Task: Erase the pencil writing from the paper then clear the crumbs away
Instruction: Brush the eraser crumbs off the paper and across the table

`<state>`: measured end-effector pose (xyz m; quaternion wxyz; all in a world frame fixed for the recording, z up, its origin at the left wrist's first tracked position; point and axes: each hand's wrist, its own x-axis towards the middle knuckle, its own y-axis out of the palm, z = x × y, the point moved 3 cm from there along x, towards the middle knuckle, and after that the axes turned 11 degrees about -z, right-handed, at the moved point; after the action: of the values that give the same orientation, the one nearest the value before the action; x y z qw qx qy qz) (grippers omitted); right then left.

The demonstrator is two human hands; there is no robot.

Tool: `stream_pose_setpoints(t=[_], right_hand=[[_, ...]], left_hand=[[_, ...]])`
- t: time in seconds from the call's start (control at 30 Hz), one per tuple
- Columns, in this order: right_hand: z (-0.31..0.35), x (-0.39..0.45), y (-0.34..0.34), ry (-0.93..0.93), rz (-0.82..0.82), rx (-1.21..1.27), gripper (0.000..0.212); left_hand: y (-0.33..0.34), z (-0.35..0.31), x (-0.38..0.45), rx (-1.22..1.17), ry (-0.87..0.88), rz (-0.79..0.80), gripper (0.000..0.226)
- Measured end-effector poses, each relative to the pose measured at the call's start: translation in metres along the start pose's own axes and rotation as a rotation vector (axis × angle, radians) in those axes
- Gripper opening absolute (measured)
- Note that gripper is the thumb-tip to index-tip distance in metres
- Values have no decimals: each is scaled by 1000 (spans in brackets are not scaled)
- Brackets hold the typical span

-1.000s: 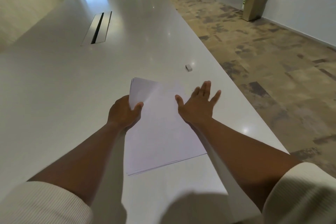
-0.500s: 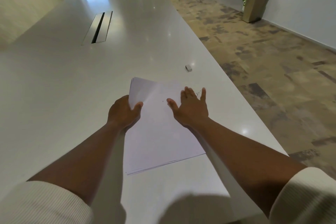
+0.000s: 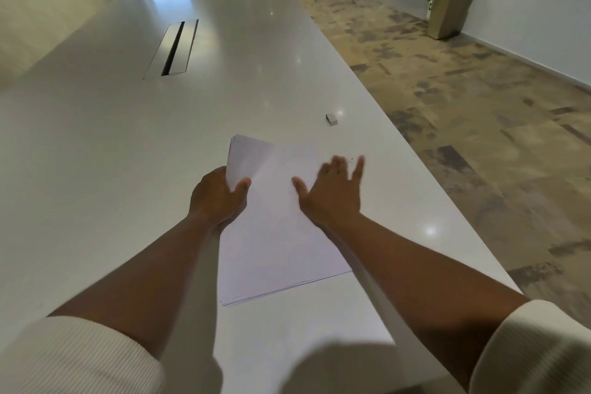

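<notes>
Left hand (image 3: 217,198) grips paper (image 3: 275,233) near the worktop (image 3: 128,153) right edge, flat right hand (image 3: 332,192) brushing crumbs (image 3: 350,160); sweep lightly toward that edge, keeping sheets pinned.

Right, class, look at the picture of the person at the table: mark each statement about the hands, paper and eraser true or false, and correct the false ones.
1. The left hand grips the edge of the paper. True.
2. The eraser is held in the right hand. False: it lies on the table, beyond the paper.
3. The right hand's fingers are spread out straight. True.
4. The paper is a single sheet. False: several sheet edges show, stacked.
</notes>
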<state>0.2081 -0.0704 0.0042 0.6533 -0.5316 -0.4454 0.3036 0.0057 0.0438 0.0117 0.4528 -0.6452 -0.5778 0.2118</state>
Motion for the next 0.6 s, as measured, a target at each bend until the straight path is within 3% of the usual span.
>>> stream_pose_setpoints(t=[0.03, 0.1, 0.23, 0.33, 0.4, 0.53, 0.6], right_hand=[[-5, 2, -2, 72, 2, -17, 88], [-4, 4, -2, 48, -35, 56, 86], [21, -5, 1, -267, -6, 298, 85], [32, -13, 6, -491, 92, 313, 83], [25, -8, 8, -424, 82, 241, 83], [-9, 8, 6, -25, 29, 86, 90], [-18, 11, 4, 7, -12, 146, 91]], left_hand=[[1, 1, 0, -1, 0, -1, 25], [1, 1, 0, -4, 2, -7, 29], [3, 2, 1, 4, 15, -17, 35], [2, 0, 0, -9, 18, -17, 46], [1, 0, 0, -9, 5, -8, 38], [1, 2, 1, -6, -4, 14, 37], [1, 2, 1, -3, -7, 7, 36]])
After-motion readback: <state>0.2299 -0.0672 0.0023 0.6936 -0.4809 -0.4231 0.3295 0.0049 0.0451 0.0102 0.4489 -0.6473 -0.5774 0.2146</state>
